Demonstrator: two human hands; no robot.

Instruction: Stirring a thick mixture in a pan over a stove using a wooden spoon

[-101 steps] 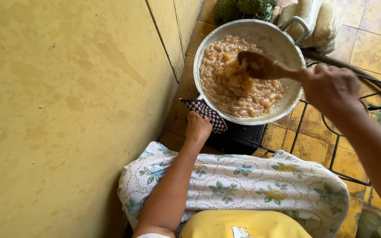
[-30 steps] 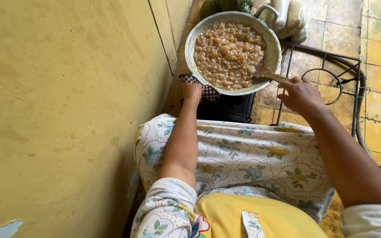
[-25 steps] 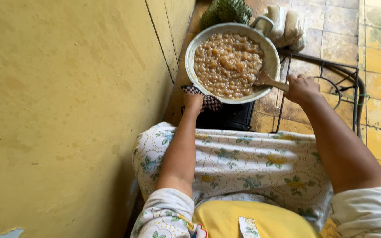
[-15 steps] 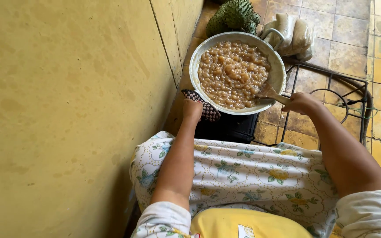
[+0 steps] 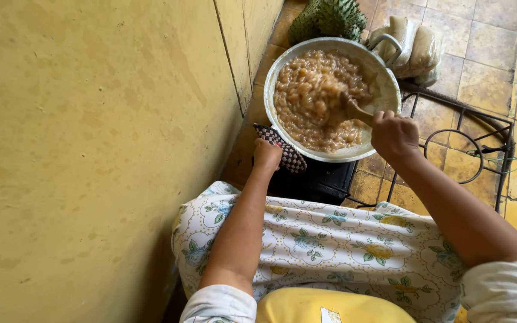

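Pan (image 5: 384, 90) of lumpy brown mash (image 5: 315, 98), wide and pale, perched on a dark burner block (image 5: 318, 179) beside the yellow wall (image 5: 91, 149), at the near-left corner of the black wire stand (image 5: 474, 143); right hand (image 5: 394, 134) closed in a fist round the wooden spoon (image 5: 348, 110), blade sunk in the mash toward the pan's right rim; left hand (image 5: 267, 157) clamped shut on a checkered cloth (image 5: 285, 149) at the pan's near-left rim, steadying it.

Best done with the cloth grip firm and low against the rim, so the pan cannot rock on the burner; long slow strokes along the bottom, scraping from the far rim back to the near one; spoon kept under the surface to avoid flicking mash over the edge; wrist clear of the hot metal.

Against the picture half a second back: spoon now further into the middle of the mash, no longer at the right edge; right hand raised higher over the rim; left hand on the cloth as before; pan in the same place.
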